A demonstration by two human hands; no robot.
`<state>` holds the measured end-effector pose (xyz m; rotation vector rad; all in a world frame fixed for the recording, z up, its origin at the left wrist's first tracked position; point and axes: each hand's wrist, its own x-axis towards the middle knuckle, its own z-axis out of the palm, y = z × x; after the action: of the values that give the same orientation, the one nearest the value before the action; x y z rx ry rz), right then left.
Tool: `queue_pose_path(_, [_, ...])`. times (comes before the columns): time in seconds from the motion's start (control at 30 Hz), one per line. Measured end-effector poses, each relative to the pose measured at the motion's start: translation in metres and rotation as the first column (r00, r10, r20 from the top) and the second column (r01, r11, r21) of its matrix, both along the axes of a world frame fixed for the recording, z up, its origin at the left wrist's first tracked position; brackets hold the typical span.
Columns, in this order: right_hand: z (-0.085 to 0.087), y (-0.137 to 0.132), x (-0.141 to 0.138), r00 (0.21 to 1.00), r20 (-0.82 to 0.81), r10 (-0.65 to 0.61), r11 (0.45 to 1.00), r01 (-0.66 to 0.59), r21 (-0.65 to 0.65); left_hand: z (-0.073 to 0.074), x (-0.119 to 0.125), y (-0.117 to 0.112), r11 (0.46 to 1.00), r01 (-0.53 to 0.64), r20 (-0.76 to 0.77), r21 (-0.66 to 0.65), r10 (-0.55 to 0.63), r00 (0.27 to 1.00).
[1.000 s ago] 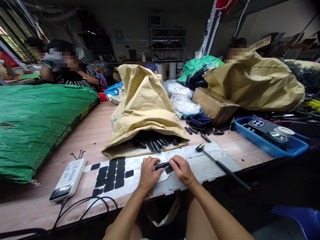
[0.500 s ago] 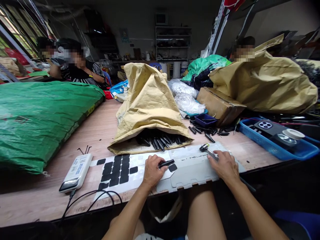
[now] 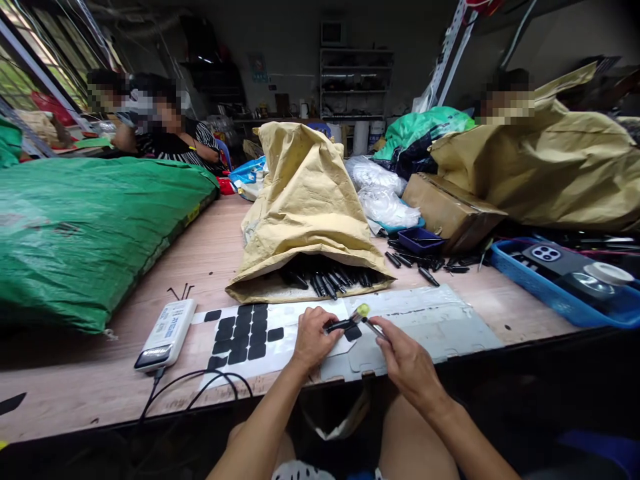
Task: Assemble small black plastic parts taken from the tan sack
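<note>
My left hand (image 3: 314, 338) is closed around a black pen-like tube (image 3: 341, 325), holding it level just above the work surface. My right hand (image 3: 409, 363) grips the metal handle of a small hammer (image 3: 362, 312) with a yellow-green face. Its head is at the tube's right end; whether the two touch I cannot tell. Under both hands lies a grey-white cardboard sheet (image 3: 430, 327). A black rounded-square patch (image 3: 353, 333) shows beside the tube. Left of my left hand, a white sheet carries several more black patches (image 3: 241, 337).
A brown paper sack (image 3: 305, 213) opens toward me with several black tubes inside. More tubes (image 3: 429, 276) lie to its right. A white power bank (image 3: 167, 333) with cables and a green sack (image 3: 100, 233) are left; a blue basket (image 3: 565, 300) is right. People sit behind.
My right hand has lifted the hammer off the cardboard and brought it left to the tube's end. My left hand still holds the tube. The view has shifted slightly.
</note>
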<state>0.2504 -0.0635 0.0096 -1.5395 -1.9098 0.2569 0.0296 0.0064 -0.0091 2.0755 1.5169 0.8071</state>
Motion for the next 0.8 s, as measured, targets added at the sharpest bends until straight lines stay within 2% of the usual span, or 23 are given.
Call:
queue_pose_path(0.13, [0.004, -0.002, -0.031, 0.997, 0.067, 0.039, 0.998, -0.041, 0.041, 0.001, 0.000, 0.001, 1.000, 0.002, 0.006, -0.014, -0.002, 1.000])
queue_pose_path(0.3, [0.002, 0.001, -0.044, 0.972, 0.233, 0.011, 0.996, -0.031, 0.082, 0.001, 0.000, 0.000, 1.000, 0.000, 0.002, -0.020, 0.000, 1.000])
queue_pose_path(0.5, [0.001, -0.001, -0.038, 0.969, 0.236, -0.066, 0.993, 0.042, 0.109, 0.000, 0.000, 0.000, 1.000, 0.002, 0.022, -0.014, -0.001, 1.000])
queue_pose_path(0.67, [0.000, -0.001, -0.030, 0.981, 0.184, -0.056, 0.994, 0.038, 0.101, -0.002, 0.001, 0.001, 1.000, -0.013, 0.012, -0.012, 0.013, 1.000])
queue_pose_path(0.8, [0.011, 0.012, -0.003, 0.969, 0.134, -0.206, 0.975, 0.191, 0.116, -0.001, 0.001, -0.001, 1.000, -0.009, 0.005, -0.008, 0.009, 1.000])
